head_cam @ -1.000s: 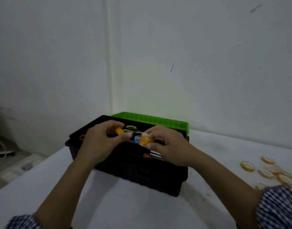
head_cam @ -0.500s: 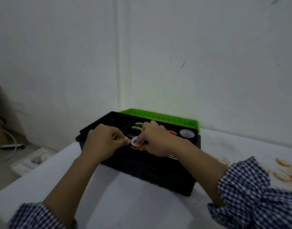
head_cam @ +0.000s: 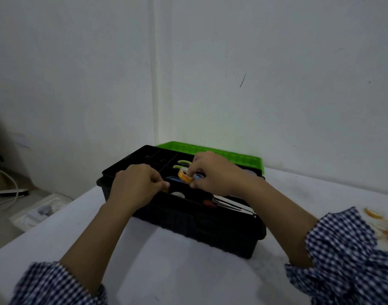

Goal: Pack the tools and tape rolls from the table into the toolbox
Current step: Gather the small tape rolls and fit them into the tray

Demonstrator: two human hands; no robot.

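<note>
Toolbox: I am seeing the black toolbox (head_cam: 188,225) sitting open on the white table (head_cam: 166,271), its green lid (head_cam: 221,154) lying back toward the wall.
Right hand: my right hand (head_cam: 217,175) is reaching over the tray of the box, and its fingertips are pinching an orange tape roll (head_cam: 184,175); the roll is tilting on edge, just above the tray compartments.
Left hand: my left hand (head_cam: 136,186) is curling over the near left rim of the box, fingers drawn in close with thumb meeting forefinger; I cannot tell whether anything is being held inside that narrow pinch.
Inside the box: green curved handles (head_cam: 181,164) are showing behind the orange roll, a bit of blue (head_cam: 173,178) is lying under it, and a pale round roll (head_cam: 177,194) is resting lower down near the front wall. Thin metal tools with a red handle (head_cam: 221,202) are lying along the front right part of the box.
Left on the table: several orange-and-clear tape rolls (head_cam: 384,225) are lying loose at the far right edge of the view, well apart from the box.
Sleeves: I am wearing checked blue-and-white sleeves (head_cam: 347,256), pushed up both forearms.
Surroundings: a white cable (head_cam: 11,188) is trailing on the floor beyond the left edge of the table.
</note>
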